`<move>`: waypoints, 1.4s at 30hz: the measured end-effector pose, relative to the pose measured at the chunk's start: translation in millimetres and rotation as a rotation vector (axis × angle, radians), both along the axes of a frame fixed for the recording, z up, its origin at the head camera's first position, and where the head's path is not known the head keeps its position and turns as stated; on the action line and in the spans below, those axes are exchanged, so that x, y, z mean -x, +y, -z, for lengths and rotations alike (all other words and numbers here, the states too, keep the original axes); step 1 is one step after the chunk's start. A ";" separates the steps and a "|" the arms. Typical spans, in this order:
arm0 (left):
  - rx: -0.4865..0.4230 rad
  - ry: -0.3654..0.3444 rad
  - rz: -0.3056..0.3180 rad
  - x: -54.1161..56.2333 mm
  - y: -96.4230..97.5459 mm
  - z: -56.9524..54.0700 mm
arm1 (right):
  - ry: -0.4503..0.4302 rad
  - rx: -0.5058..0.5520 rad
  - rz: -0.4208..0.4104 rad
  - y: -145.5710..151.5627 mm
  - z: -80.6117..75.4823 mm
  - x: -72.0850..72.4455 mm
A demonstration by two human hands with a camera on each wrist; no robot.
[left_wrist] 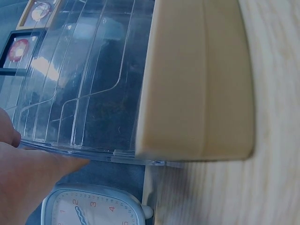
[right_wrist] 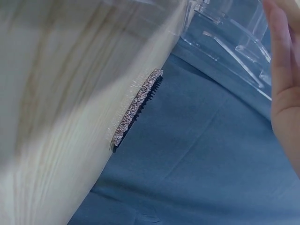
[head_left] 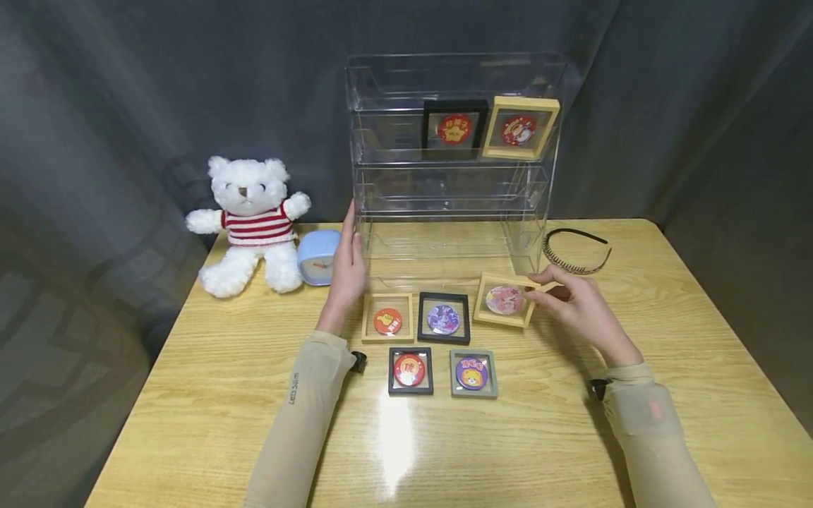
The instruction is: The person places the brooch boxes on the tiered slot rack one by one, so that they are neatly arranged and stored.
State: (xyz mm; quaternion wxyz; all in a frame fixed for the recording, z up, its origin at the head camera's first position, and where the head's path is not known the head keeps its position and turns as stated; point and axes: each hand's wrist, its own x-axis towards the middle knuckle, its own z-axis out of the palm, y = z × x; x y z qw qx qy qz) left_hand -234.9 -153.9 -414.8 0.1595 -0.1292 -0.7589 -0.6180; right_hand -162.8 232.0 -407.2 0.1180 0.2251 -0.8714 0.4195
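My left hand (head_left: 348, 264) lies with straight fingers along the left side of a clear tiered display rack (head_left: 438, 187). In the left wrist view that hand (left_wrist: 28, 176) touches the rack's edge. The right hand (head_left: 574, 307) pinches the right edge of a light wood-coloured badge frame (head_left: 504, 301) with a pink round badge, tilted in front of the rack. Left of it are a black frame (head_left: 444, 318) with a purple badge and a wood-coloured frame (head_left: 388, 319) with an orange-red badge. The right wrist view shows only part of the right hand (right_wrist: 286, 89); the held frame is hidden there.
Nearer lie a black frame (head_left: 410, 371) and a grey-green frame (head_left: 473, 374). Two frames, black (head_left: 455, 129) and wood-coloured (head_left: 521, 129), stand on an upper tier. Left are a white teddy bear (head_left: 250, 219) and blue clock (head_left: 317, 256); right, a headband (head_left: 574, 267).
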 end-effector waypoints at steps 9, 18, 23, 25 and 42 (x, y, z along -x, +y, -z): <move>0.035 0.003 -0.015 -0.5 -1.1 -0.4 | 0.015 0.060 0.044 1.2 -4.8 -2.8; 0.045 -0.011 -0.014 0.1 -0.7 -0.7 | 0.052 0.059 0.093 0.5 -8.0 -2.8; 0.055 -0.011 -0.017 0.3 -0.5 0.1 | 0.058 0.117 0.103 -2.1 -12.6 -4.2; 0.055 -0.004 -0.018 0.6 -0.8 0.4 | 0.082 0.137 0.104 -3.7 -16.1 -2.8; 0.042 0.004 -0.013 0.5 -1.5 -0.4 | 0.194 0.227 0.175 -26.6 -52.6 26.0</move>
